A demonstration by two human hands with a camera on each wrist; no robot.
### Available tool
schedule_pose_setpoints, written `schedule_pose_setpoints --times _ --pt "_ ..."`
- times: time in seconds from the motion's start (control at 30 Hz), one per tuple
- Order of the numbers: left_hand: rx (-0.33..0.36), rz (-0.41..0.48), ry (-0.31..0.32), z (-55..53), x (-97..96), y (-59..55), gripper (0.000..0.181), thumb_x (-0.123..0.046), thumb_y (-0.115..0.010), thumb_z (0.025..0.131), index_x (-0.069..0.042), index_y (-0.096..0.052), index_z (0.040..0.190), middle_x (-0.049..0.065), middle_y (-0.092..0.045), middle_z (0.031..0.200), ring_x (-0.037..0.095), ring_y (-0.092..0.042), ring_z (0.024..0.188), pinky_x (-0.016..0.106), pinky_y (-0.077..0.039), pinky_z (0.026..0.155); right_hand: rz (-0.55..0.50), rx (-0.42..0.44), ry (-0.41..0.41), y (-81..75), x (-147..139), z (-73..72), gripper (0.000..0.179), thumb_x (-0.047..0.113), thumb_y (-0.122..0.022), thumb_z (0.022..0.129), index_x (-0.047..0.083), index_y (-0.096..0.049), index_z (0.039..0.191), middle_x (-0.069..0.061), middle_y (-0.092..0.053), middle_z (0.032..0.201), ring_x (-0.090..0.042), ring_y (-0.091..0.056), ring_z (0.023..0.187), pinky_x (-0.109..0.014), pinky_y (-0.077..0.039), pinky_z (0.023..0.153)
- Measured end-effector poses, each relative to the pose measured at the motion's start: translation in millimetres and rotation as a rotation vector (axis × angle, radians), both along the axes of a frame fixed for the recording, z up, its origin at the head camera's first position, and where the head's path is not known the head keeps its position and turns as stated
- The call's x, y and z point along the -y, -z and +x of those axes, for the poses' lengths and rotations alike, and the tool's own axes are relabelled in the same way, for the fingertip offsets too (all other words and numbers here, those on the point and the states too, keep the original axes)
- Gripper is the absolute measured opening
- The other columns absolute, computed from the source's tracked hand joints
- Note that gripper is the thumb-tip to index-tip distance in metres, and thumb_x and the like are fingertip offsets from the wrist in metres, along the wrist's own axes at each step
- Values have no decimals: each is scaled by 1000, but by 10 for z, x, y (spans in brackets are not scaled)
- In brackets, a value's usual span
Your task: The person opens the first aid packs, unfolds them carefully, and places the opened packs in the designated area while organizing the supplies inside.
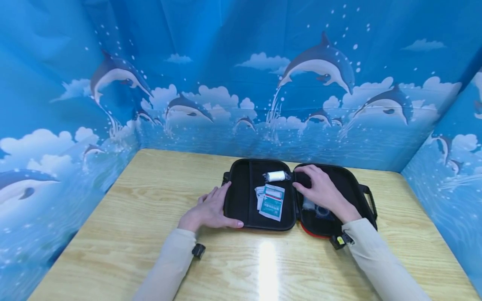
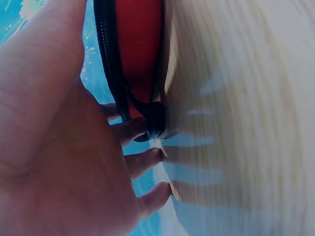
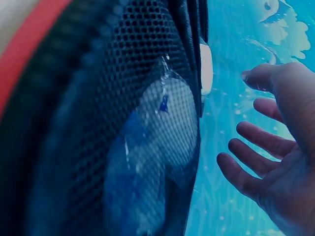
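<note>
A zippered case (image 1: 238, 200), black inside and red outside, lies open on the table. My left hand (image 1: 211, 210) rests at its left edge, thumb along the near rim and fingers spread along the side. In its left half are a wrapped white roll (image 1: 276, 176) and green-and-white packets (image 1: 272, 205). Over the right half, my right hand (image 1: 323, 190) reaches near the hinge, its fingers loosely bent with nothing between them. Behind the mesh pocket (image 3: 142, 29), in the right wrist view, sit plastic-wrapped items (image 3: 170, 123), partly hidden by the hand in the head view.
The wooden table (image 1: 150, 200) carries the case near its back edge. A blue dolphin-print curtain (image 1: 233, 75) stands behind and at both sides. The case's carry handle (image 1: 370, 200) sticks out at the right. Each sleeve has a small black camera (image 1: 198, 251) strapped at the wrist.
</note>
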State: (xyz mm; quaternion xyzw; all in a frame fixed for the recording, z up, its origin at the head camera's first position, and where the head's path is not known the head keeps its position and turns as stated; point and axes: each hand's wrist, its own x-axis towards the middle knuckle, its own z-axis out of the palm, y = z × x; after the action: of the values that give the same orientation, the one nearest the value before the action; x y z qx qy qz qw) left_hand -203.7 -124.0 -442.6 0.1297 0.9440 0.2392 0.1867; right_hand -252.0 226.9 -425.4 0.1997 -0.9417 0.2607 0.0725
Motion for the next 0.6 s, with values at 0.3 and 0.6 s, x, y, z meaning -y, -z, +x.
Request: schedule_pose_setpoints --times 0.3,0.6 --pt "-1 15 -8 5 1 -1 132 -71 -80 72 -22 -1 166 8 -8 174 37 -10 160 66 -12 126 61 47 -50 1 145 -117 38 21 -71 96 4 -65 130 -18 -65 130 -40 -59 124 -60 -48 103" --pt "-3 21 -13 2 -2 12 133 -71 -81 72 -22 -1 166 8 -9 174 37 -9 161 67 -12 125 126 71 -66 -90 283 -188 37 21 -71 97 6 -66 130 -18 -64 133 -36 -63 115 -56 -53 95"
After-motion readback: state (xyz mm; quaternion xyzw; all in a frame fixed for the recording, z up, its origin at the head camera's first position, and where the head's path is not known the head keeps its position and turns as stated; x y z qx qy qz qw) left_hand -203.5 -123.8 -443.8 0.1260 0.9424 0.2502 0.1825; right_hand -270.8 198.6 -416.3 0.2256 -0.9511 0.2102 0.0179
